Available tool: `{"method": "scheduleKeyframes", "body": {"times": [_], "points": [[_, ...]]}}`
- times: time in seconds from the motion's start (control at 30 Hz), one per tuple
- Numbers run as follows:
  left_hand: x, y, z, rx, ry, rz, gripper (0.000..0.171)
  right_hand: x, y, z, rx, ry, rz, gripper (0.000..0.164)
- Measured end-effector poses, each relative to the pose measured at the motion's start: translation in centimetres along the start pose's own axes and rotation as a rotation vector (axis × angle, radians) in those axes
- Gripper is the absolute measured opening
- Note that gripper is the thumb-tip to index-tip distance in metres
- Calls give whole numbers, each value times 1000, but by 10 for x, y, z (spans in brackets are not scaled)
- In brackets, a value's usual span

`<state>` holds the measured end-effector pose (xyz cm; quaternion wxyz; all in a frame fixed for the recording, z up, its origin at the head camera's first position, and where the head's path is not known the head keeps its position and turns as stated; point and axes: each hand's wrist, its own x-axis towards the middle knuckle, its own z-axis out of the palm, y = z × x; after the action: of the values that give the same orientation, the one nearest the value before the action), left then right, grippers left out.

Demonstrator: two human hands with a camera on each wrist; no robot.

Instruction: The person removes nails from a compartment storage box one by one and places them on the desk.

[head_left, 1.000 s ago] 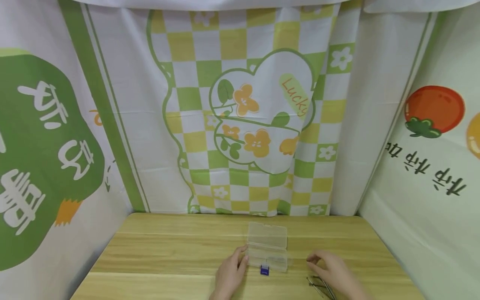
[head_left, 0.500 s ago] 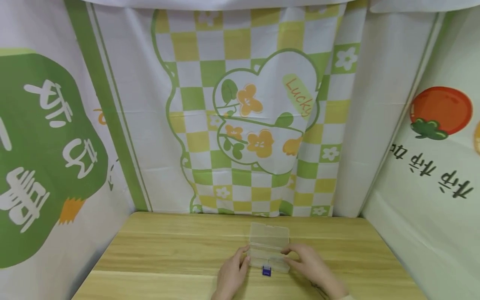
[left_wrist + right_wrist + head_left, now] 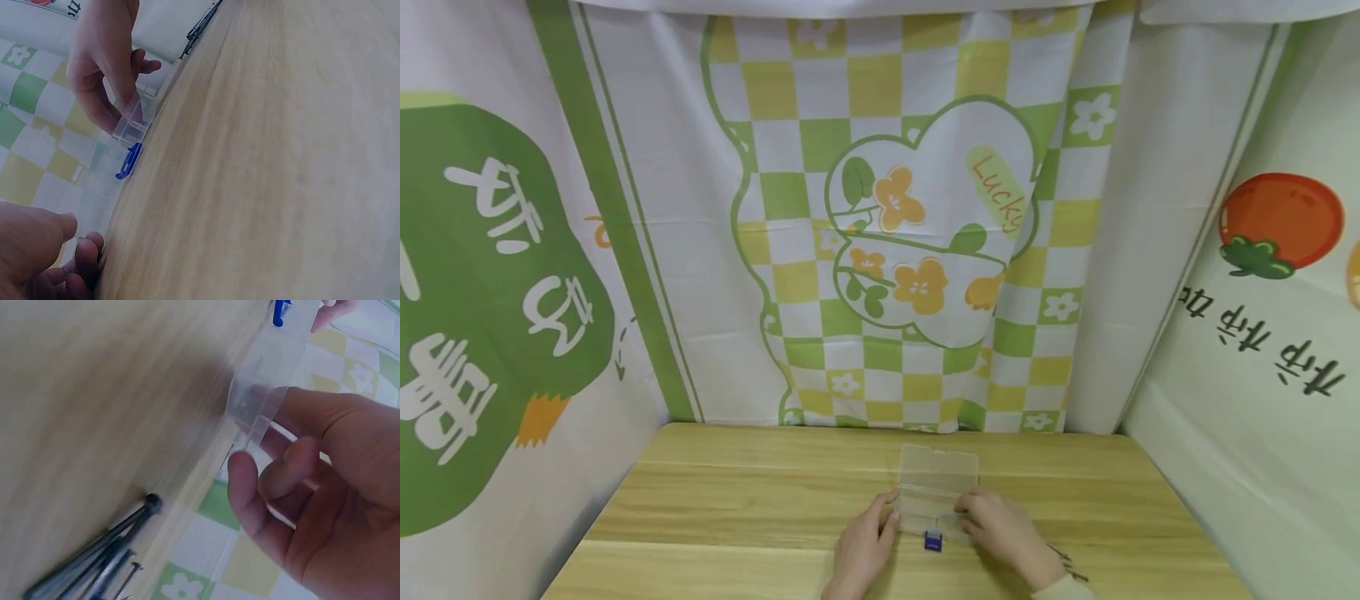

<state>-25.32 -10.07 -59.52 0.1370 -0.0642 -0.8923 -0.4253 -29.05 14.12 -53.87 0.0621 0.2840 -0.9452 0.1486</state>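
Observation:
A clear plastic box (image 3: 913, 505) lies unfolded on the table, its lid (image 3: 938, 468) laid back toward the curtain. A blue latch (image 3: 932, 541) sits on its front edge. My left hand (image 3: 862, 550) holds the box's left end, thumb and fingers at the wall. At the other end, my right hand (image 3: 1003, 533) reaches thumb and finger down inside the box, where the tips show through the plastic in the right wrist view. Whether anything is between those tips cannot be made out. The other right fingers curl outside the end wall.
Several slim dark metal pieces (image 3: 103, 559), one with a round end, lie on the wooden table (image 3: 737, 508) beside my right wrist. A checkered curtain (image 3: 880, 367) hangs behind the table, and printed cloth closes both sides.
My right hand has moved left from beside the dark metal pieces to the box, and its fingers have gone inside. My left hand has stayed at the box's left end.

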Motion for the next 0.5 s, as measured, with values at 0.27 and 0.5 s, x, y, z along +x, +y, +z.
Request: {"method": "scheduleKeyframes", "body": {"times": [0.27, 0.5], "points": [[-1, -2, 2, -7, -21, -11, 33, 2, -11, 2, -30, 26, 118, 18], [-1, 0, 1, -4, -12, -13, 33, 6, -8, 2, -38, 8, 79, 22]]}}
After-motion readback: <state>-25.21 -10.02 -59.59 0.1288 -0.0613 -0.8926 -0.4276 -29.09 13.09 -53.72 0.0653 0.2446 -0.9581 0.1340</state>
